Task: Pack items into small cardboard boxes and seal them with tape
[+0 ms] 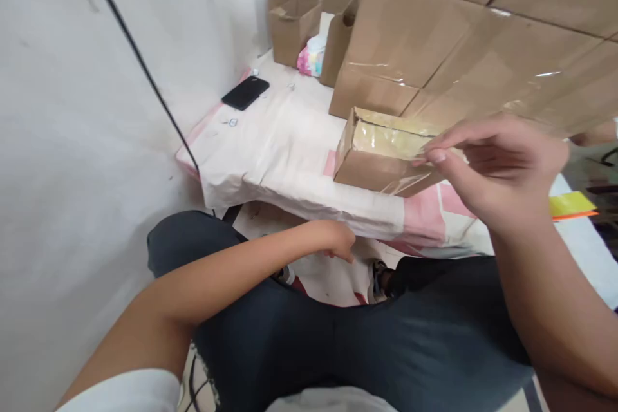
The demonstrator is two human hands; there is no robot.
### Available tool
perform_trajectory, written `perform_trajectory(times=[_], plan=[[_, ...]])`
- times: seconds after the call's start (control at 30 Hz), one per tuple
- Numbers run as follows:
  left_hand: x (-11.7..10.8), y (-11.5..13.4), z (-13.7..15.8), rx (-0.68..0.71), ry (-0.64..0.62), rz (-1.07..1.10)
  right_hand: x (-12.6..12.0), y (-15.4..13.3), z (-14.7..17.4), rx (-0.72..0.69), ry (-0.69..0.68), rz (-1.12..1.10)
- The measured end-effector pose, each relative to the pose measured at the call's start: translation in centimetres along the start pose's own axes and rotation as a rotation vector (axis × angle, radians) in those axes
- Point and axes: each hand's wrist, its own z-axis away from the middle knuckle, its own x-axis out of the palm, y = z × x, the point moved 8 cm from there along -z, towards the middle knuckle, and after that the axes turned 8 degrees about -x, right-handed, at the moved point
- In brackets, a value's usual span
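Note:
A small cardboard box [381,170] lies on the cloth-covered table in front of me, with shiny tape over its pale yellowish top. My right hand [502,164] is above the box's right end, thumb and fingertips pinched together on what looks like a thin strip of clear tape [421,158]. Faint see-through streaks run from the pinch toward the box's front side. Lower down, over my lap and in front of the table edge, my left hand [340,241] is loosely curled, apart from the box. Its palm is hidden, so any contents cannot be seen.
Large taped cartons [410,32] are stacked behind the box. A black phone [245,92] lies at the table's left. An open carton [294,22] and a colourful pack [312,56] stand at the back. A black cord [140,58] hangs along the wall. Yellow-orange sheets [573,205] lie right.

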Motion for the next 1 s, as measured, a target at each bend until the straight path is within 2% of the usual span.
perform_trajectory(times=[0.1,0.2,0.3,0.4,0.53,0.63,0.77,0.87,0.93,1.0], plan=[[-0.6,1.8,-2.2,0.141,0.005,-0.035,-0.2,-0.6,-1.3,-0.011,-0.031,0.058],[-0.2,2.8,-3.7,0.24,0.037,-0.051,-2.1,0.1,-1.8,0.008,0.109,0.103],[1.2,2.3,-3.9,0.305,0.031,-0.094,-4.7,1.5,-0.9,-0.048,0.265,0.117],[2.7,1.2,-3.6,0.402,-0.028,-0.142,-6.9,3.4,0.6,-0.07,0.267,0.127],[4.6,-0.3,-5.0,0.338,-0.123,-0.266,-9.7,5.4,2.8,-0.025,0.242,0.17],[6.2,0.0,-6.0,0.339,-0.202,-0.288,-11.0,6.2,3.7,0.034,0.268,0.23],[7.5,0.6,-6.7,0.432,-0.24,-0.189,-11.9,6.2,3.8,0.037,0.35,0.345],[7.6,-0.4,-7.7,0.418,-0.247,-0.077,-11.1,6.1,3.0,0.026,0.255,0.381],[7.2,-0.7,-7.9,0.401,-0.264,-0.05,-10.5,6.4,2.7,0.085,0.205,0.349],[6.0,0.7,-6.7,0.478,-0.245,-0.087,-10.3,6.7,2.5,0.153,0.218,0.295]])
